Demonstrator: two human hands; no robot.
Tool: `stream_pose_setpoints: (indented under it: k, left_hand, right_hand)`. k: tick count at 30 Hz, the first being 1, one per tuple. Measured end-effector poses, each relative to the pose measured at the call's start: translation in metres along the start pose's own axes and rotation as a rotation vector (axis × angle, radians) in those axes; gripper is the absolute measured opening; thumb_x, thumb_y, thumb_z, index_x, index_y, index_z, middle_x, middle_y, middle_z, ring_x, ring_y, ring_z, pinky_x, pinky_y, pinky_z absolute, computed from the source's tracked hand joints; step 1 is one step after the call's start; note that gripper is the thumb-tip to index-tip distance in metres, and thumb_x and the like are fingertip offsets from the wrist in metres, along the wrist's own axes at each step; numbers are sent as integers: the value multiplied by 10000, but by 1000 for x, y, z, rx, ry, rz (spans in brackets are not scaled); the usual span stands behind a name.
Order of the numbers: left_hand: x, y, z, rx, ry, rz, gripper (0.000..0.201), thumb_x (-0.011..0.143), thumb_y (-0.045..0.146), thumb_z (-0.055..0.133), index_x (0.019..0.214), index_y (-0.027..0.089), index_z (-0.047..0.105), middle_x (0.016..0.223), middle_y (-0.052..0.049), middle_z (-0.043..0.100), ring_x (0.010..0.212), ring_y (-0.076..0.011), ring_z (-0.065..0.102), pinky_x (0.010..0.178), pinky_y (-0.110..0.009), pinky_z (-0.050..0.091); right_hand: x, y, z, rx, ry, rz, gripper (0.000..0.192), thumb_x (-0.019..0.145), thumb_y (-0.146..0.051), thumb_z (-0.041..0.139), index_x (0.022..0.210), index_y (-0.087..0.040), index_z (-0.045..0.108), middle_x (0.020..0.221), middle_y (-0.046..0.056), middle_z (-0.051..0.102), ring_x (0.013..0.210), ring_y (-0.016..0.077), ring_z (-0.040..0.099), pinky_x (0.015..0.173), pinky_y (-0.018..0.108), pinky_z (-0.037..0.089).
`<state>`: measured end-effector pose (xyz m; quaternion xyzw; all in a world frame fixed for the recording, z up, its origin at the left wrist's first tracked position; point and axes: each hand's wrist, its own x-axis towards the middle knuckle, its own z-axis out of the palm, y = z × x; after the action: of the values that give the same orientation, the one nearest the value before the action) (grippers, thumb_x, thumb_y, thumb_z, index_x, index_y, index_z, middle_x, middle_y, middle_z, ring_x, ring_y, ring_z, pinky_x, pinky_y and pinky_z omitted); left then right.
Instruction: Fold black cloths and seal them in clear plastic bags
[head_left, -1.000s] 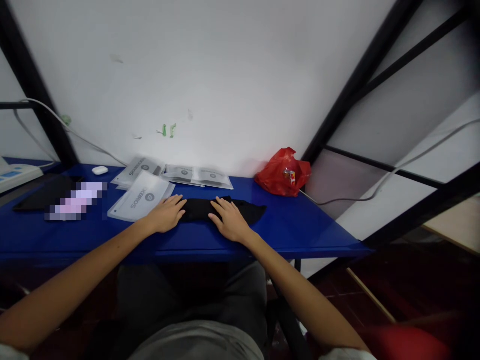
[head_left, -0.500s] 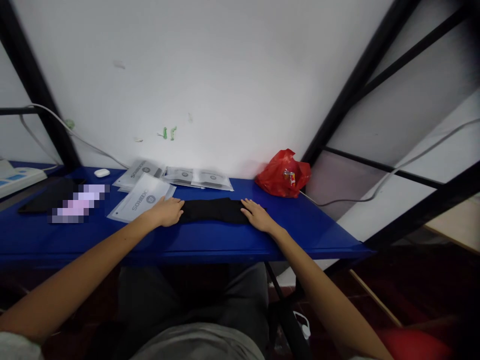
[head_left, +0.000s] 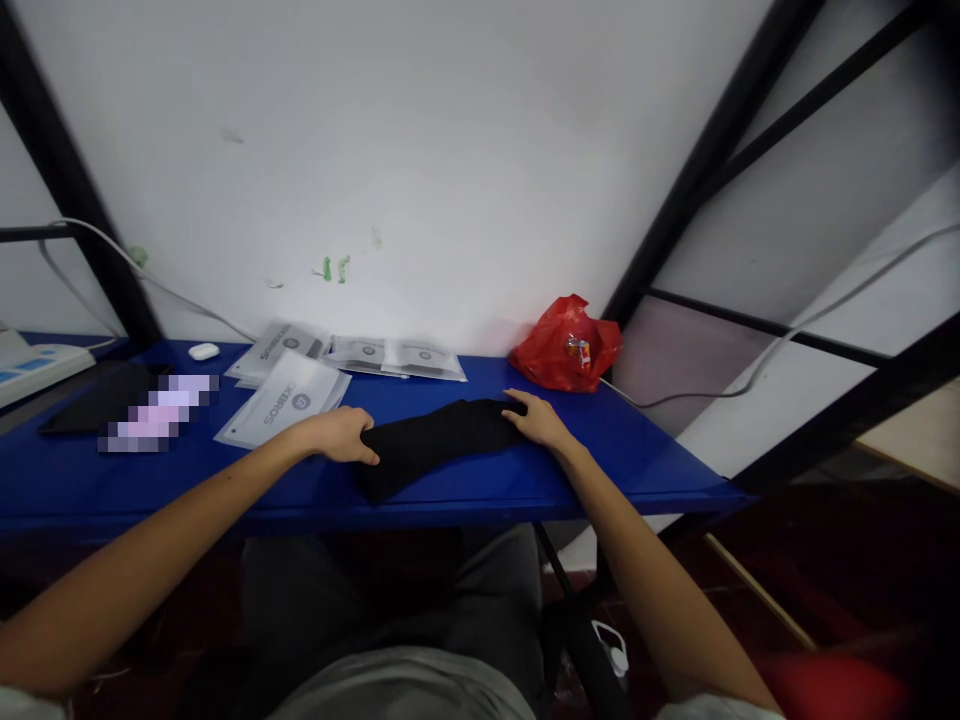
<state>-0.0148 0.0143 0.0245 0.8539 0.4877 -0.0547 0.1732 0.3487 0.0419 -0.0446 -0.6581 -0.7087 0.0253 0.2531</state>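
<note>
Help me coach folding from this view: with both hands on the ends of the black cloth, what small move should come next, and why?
Probably draw the left hand toward the right hand to fold the black cloth in half. The cloth lies stretched flat on the blue table, each hand rests on one end, and its left end is skewed toward the table's front edge, so there is room to fold.

L. hand [head_left: 341,436]: forearm extended fwd, fingers curled, knuckles up, grip closed. R. hand [head_left: 536,420]: arm extended fwd, palm down, fingers laid flat, slightly spread.
</note>
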Motion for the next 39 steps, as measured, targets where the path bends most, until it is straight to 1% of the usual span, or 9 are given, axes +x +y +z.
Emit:
stream_pose_setpoints:
  k: [3,6,11,16,21,27,31,34,39]
  left_hand:
    - [-7,-1,8,-18,126,5,218,683,375,565,802,194,586,762,-36,655,661,-181,608,529,-253,412]
    - [-9,-12,8,-37,263,-72,286,686,338,553,929,192,583,852,-59,669,755,-205,628,591,-270,445]
    - [-3,-44,-14,-145,410,-239,352,708,358,549,997,159,577,974,-117,666,879,-251,630,684,-316,480]
    - [-4,-60,-37,-250,470,-336,383,718,359,556,1037,150,584,916,-119,668,815,-248,629,642,-329,484]
    - [-4,-51,-46,-278,436,-337,412,697,368,590,1035,133,588,921,-123,669,785,-240,628,605,-307,479]
    - [5,-19,-55,-289,459,-322,473,721,421,606,1085,120,583,997,-138,654,845,-265,624,618,-317,473]
    - [13,5,-37,-427,461,-58,572,829,502,470,1266,133,464,1043,-124,646,846,-222,627,690,-319,487]
    - [20,14,-7,-276,489,90,498,826,388,489,1253,131,483,1087,-112,622,909,-214,602,812,-336,467]
    - [24,12,26,-61,353,261,350,854,341,440,1124,171,583,1157,-89,592,1082,-247,524,922,-375,414]
  right_hand:
    - [-2,-5,-2,4,-5,-14,465,779,-197,573,1235,-113,556,1306,141,542,1229,243,492,1070,408,362]
    - [-7,-11,-3,-5,-31,-63,484,759,-156,569,1241,-123,552,1320,135,531,1240,241,480,1079,414,348]
    - [-22,-29,-1,28,-23,-185,425,813,-257,555,1232,-191,560,1312,94,545,1247,236,473,1072,442,352]
    - [-28,-35,9,49,15,-112,405,898,-369,440,1215,-155,571,1280,129,567,1218,241,504,1054,442,370]
    - [-28,-26,20,-20,-19,-134,406,903,-362,431,1205,-136,580,1292,142,554,1235,255,485,1054,446,366]
    - [-29,-25,22,-38,-26,-128,411,906,-374,426,1210,-146,581,1309,140,540,1244,255,475,1055,441,365]
    - [-30,-26,22,-46,-30,-121,418,906,-364,422,1217,-130,574,1316,148,531,1248,253,471,1062,432,357]
    - [-30,-27,21,-42,-27,-119,424,900,-349,430,1208,-98,578,1305,169,536,1239,262,479,1061,433,359]
    - [-31,-49,14,17,129,-170,393,896,-351,431,1185,-139,592,1285,152,556,1228,259,485,1040,458,382]
